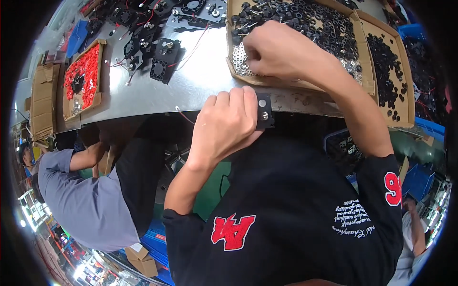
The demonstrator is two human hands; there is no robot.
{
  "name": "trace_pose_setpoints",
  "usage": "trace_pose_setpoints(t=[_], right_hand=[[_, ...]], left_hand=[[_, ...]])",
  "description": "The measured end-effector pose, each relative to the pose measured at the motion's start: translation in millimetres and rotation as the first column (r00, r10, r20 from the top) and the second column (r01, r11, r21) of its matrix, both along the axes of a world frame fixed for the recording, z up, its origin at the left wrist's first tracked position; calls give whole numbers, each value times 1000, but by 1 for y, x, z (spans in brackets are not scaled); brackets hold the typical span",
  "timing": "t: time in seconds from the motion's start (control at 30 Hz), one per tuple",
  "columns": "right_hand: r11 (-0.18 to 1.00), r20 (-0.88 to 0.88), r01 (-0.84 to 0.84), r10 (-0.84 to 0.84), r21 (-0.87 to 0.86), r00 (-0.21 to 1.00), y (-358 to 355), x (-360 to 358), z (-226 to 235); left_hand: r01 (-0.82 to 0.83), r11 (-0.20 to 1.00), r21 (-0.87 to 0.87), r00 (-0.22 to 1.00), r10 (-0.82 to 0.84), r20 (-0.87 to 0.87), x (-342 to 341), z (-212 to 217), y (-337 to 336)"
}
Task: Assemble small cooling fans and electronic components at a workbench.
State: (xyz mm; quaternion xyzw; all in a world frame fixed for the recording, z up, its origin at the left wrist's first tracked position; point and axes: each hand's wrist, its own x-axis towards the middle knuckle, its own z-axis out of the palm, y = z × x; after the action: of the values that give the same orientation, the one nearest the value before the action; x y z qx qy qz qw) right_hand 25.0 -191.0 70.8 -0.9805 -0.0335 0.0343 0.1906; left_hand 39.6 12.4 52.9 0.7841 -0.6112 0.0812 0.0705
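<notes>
My left hand [224, 117] is closed round a black fan assembly [265, 112] at the table's front edge. Two round silver pieces show on its exposed end, and a thin red wire with a white plug [178, 109] trails out to the left. The rest is covered by my fingers, but it resembles the units on the table. My right hand [272, 50] reaches into a shallow cardboard tray [365, 52], its fingers curled down at a patch of small silver nuts [239, 58]. Whatever is between those fingertips is hidden. Black knobs and rings [329, 40] fill most of this tray.
Several black fan assemblies [164, 62] with loose wires lie on the metal table [143, 97]. A box of red parts [86, 78] stands at the left, and a second tray of black pieces [386, 66] at the right. A co-worker in a grey shirt [88, 205] sits to my left.
</notes>
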Motion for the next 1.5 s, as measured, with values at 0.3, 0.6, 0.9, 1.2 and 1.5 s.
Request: trace_pose_setpoints(t=[0.3, 0.6, 0.9, 1.2, 1.5], right_hand=[[757, 171, 136, -313, 639, 934, -12, -112, 24], [702, 245, 69, -337, 709, 909, -20, -131, 1], [768, 316, 66, -338, 637, 887, -29, -136, -12], [764, 287, 124, -381, 633, 879, -30, -137, -13], [810, 432, 6, -318, 586, 844, -33, -152, -21]], left_hand=[[54, 981, -185, 985, -23, 170, 5, 3, -34], [161, 970, -184, 962, -113, 251, -2, 0, -76], [167, 974, -154, 948, -116, 298, -9, -3, -88], [193, 972, -135, 944, -146, 296, -12, -2, -93], [169, 975, -141, 970, -140, 200, -10, 0, -93]])
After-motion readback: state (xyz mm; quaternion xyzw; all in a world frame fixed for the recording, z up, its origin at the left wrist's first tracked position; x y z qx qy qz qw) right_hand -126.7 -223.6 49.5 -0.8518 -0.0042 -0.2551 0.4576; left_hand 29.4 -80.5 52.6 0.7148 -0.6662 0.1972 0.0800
